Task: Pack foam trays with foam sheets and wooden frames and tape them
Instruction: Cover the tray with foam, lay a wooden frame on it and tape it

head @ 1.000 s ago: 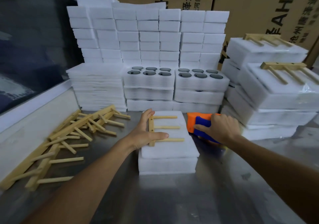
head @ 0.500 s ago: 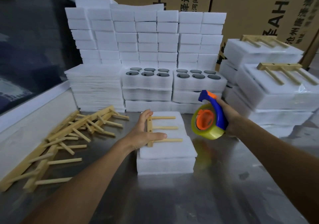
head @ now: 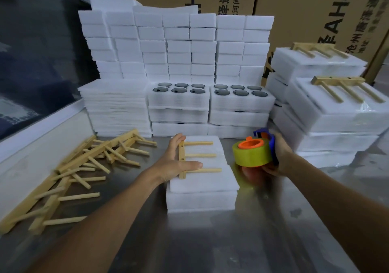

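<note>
Because the wooden frame (head: 190, 159) merely lay loose atop the foam sheet (head: 207, 180) covering the foam tray (head: 201, 202) at the steel table's (head: 210, 241) centre, taping could probably drag it askew if pressure lapsed. The left hand (head: 175, 163) lay flat and spread, fingers straight, pressing the frame's spine. The right hand (head: 277, 157) gripped the tape dispenser (head: 253, 151), held just beside the tray, not touching it.
</note>
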Motion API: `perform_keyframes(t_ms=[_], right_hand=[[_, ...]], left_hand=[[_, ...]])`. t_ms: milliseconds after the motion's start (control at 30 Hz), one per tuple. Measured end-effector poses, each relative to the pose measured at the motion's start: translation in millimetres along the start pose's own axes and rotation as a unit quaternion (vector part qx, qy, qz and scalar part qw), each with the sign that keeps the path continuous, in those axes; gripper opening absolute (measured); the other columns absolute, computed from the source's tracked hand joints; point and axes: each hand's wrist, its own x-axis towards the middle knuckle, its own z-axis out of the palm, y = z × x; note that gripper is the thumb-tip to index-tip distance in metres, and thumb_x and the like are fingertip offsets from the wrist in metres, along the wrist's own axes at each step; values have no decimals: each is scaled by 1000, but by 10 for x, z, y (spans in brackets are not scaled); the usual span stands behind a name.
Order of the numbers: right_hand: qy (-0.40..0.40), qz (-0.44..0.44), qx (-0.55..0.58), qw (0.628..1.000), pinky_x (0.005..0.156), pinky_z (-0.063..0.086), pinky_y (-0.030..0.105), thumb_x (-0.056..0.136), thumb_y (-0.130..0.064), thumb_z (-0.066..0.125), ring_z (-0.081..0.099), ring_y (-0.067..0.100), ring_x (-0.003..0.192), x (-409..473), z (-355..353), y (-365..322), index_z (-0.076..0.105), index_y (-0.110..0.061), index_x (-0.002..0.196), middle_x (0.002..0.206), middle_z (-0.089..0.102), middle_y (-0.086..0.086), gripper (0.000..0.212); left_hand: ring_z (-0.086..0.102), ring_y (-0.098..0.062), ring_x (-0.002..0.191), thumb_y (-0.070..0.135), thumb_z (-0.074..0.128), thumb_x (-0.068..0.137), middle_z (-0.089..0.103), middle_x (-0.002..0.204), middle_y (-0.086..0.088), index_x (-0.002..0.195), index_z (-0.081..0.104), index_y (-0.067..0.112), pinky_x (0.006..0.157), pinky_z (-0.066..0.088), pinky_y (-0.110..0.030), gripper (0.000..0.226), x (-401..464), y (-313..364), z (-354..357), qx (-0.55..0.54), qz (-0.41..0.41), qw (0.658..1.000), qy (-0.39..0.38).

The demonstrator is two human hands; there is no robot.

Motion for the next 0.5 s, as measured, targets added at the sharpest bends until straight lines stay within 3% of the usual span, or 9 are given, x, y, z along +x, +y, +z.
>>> perform_keyframes(t_ms=[67,133,233,267,367,500], right_hand=[[38,-45,-24,998,99,52,48,77,-74,60,65,35,109,8,19,-5,61,-14,130,121,67,13,80],[80,-91,-93,988,98,52,47,77,-69,66,65,36,106,5,56,25,58,-6,129,119,66,15,82],[174,-181,-325,912,89,53,44,88,-59,60,63,35,101,19,106,142,58,-1,121,111,65,18,67],[188,-205,-354,893,85,53,43,92,-56,56,63,34,97,24,120,183,59,-2,118,106,65,17,60],[136,-215,-334,908,79,47,39,99,-49,49,60,32,93,48,149,208,58,-2,118,104,63,16,51],[45,-201,-321,925,92,47,44,103,-50,41,59,31,95,-4,165,131,59,5,118,100,58,16,60]], left_hand=[[40,8,114,35,85,54,28,141,21,152,11,30,75,42,-3,123,-2,0,2,0,0,1000,0],[40,12,109,35,85,54,28,140,21,153,11,29,72,43,0,124,-9,2,5,-1,2,1000,-1],[38,15,107,35,84,54,27,141,20,153,9,28,70,42,2,125,-11,4,5,-1,5,1000,-2],[39,15,108,35,85,54,27,142,20,153,9,28,70,42,1,125,-11,4,6,-3,5,1000,-2],[39,4,119,34,84,55,26,143,20,154,8,27,74,43,-1,125,-9,-14,9,-11,4,1000,4],[27,0,131,35,84,57,21,148,22,155,6,29,80,39,-5,125,1,-39,11,-22,2,1000,14]])
